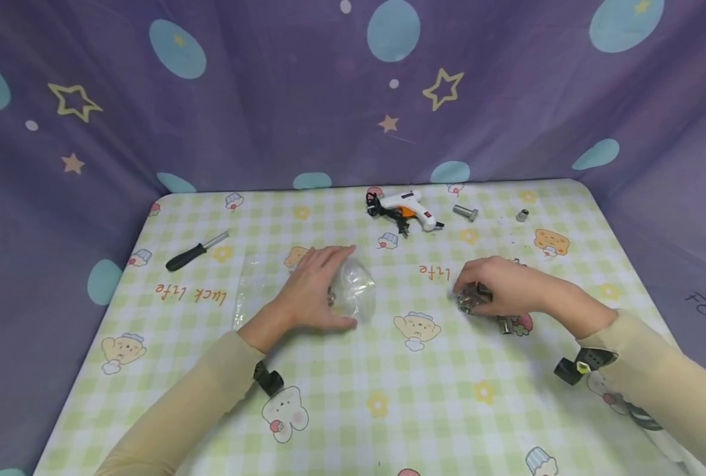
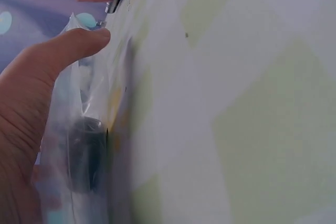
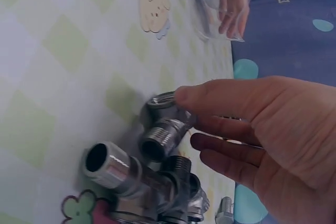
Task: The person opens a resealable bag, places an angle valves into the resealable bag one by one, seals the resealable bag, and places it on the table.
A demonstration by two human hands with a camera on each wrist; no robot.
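Your right hand (image 1: 508, 285) at 3 o'clock curls its fingers around a threaded metal fitting (image 3: 161, 129) in a small pile of metal fittings (image 1: 488, 311) on the table (image 1: 389, 396). Your left hand (image 1: 314, 287) at 9 o'clock lies spread on a clear plastic bag (image 1: 353, 291). The glue gun (image 1: 409, 206) rests far at 12 o'clock.

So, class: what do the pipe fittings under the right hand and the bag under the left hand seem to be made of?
Pipe fittings: probably metal, perhaps steel; silvery, shiny, with cut threads.
Bag: likely thin clear plastic; see-through, crinkled, glossy.
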